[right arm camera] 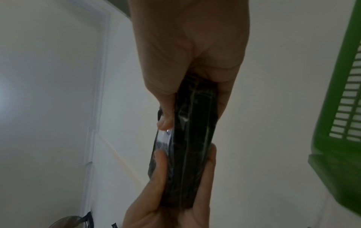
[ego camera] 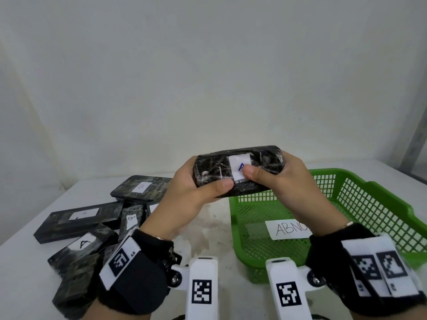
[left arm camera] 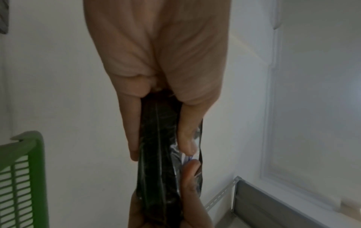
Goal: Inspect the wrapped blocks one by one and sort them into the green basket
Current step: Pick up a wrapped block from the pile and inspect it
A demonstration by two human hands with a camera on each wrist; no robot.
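Both hands hold one black block wrapped in clear film (ego camera: 238, 169) up above the table, its white label with a blue letter A facing me. My left hand (ego camera: 196, 188) grips its left end, thumb across the front. My right hand (ego camera: 272, 176) grips its right end, thumb on the label. The left wrist view shows the block (left arm camera: 158, 154) edge-on between fingers and thumb, and so does the right wrist view, with the block (right arm camera: 193, 138) seen edge-on. The green basket (ego camera: 369, 195) sits below right, with a white paper label (ego camera: 288, 229) lying inside.
Several more wrapped black blocks (ego camera: 80, 218) with A and B labels lie piled on the white table (ego camera: 208, 227) at the left. A white wall stands close behind. The basket rim shows in the left wrist view (left arm camera: 29, 154) and right wrist view (right arm camera: 341, 108).
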